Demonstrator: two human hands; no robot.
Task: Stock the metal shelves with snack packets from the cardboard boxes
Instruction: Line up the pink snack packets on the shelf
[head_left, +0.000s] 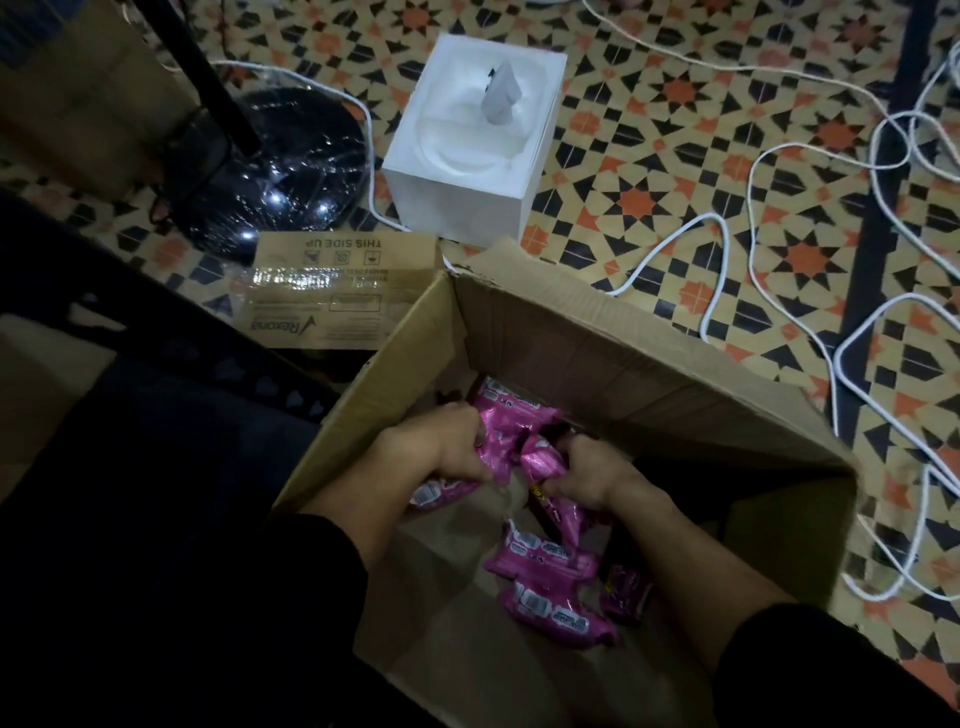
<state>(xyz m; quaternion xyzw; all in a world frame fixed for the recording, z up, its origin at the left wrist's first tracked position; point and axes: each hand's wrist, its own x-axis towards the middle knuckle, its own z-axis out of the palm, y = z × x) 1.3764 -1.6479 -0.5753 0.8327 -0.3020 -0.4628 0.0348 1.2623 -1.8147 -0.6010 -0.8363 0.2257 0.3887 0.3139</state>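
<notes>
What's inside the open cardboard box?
Loose pink snack packets, some gripped by the left hand and right hand. Arms and shadow hide parts of the cardboard box bottom.

Home: patterned tiles (675, 93), tissue box (470, 156)

A white square tissue box (467, 171) stands on the patterned floor (675, 93), which shows beige, black and orange star shapes. One tissue (500, 93) sticks up from its top opening. Just left of it sits the round black base of a standing fan (275, 171), wrapped in clear plastic, with its black pole (208, 73) rising toward the upper left. White cables (769, 156) loop loosely over the floor on the right. One thinner cable (370, 135) curves between the fan base and the tissue box.
</notes>
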